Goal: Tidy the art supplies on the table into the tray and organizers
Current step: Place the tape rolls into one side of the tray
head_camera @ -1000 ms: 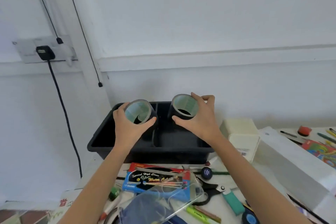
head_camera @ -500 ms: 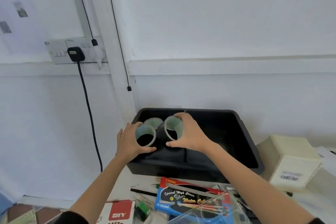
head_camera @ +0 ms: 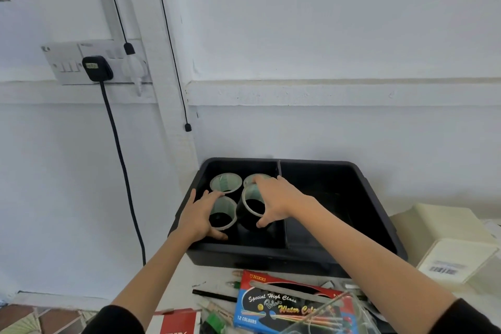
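Gripping a black pen cup in each hand, you are reaching into the left compartment of the black tray [head_camera: 257,256], which sits at the back of the table [head_camera: 187,272] against the wall. Your left hand [head_camera: 199,214] wraps the front-left cup [head_camera: 221,218]: the thumb lies along its near side, and the fingers curl over the far rim. Your right hand [head_camera: 276,198] clamps the front-right cup [head_camera: 250,211] the same way, thumb near and fingers across the top. That cup leans a little towards you. Whether its base rests on the tray floor cannot be told.

Behind them stand the back-left cup [head_camera: 225,184], upright and untouched, and the back-right cup [head_camera: 250,178], mostly hidden under your right fingers. All four cups sit close together, left of the divider [head_camera: 279,168].

On the table just in front of the tray lies a Nikki watercolour box [head_camera: 271,304], with a clear plastic container [head_camera: 349,314] overlapping its right end and a black pencil [head_camera: 214,296] to its left. A cream box [head_camera: 455,241] stands just right of the tray.
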Demonstrator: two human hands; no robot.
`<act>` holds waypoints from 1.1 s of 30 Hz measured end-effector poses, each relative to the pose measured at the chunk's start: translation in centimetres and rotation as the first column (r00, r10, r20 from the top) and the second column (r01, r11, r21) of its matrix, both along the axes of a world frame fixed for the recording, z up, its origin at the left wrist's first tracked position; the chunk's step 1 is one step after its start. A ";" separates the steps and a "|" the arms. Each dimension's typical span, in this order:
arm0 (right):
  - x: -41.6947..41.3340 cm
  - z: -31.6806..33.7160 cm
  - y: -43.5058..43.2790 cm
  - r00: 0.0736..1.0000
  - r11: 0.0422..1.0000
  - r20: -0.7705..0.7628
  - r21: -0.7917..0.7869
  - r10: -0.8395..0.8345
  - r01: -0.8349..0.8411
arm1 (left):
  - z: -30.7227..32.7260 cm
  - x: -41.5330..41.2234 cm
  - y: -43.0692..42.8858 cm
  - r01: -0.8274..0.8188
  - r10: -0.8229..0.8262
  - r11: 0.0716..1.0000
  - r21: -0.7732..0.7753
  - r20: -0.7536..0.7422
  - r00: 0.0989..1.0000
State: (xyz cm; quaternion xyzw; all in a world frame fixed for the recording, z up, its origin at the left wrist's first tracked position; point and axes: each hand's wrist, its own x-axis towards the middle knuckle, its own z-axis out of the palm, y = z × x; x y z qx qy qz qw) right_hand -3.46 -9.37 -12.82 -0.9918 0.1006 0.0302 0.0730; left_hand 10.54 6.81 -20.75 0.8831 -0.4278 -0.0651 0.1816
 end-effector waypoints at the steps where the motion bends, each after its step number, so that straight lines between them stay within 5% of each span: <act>1: 0.1 0.1 0.1 1.000 1.000 -0.021 -0.013 -0.002 0.002 | -0.1 0.0 0.0 -0.004 0.004 1.000 -0.004 -0.001 1.000; 6: 0.8 -0.3 0.0 0.993 0.997 -0.113 -0.076 -0.034 0.026 | 0.3 -0.7 0.0 -0.003 0.004 1.000 -0.009 0.050 0.999; 11: 0.4 0.0 -0.7 0.996 0.991 -0.080 0.131 -0.027 0.038 | 0.4 -0.8 0.0 -0.067 0.067 0.998 -0.013 0.023 0.998; 18: 0.8 -1.2 0.8 0.987 0.982 -0.161 -0.181 0.022 -0.051 | 1.0 -1.2 -0.2 -0.061 0.043 0.991 0.121 0.146 0.988; 33: 3.2 -5.5 1.8 0.950 0.991 -0.290 -0.101 -0.114 0.088 | 0.2 -1.3 -1.3 0.093 -0.165 0.933 0.349 0.182 0.969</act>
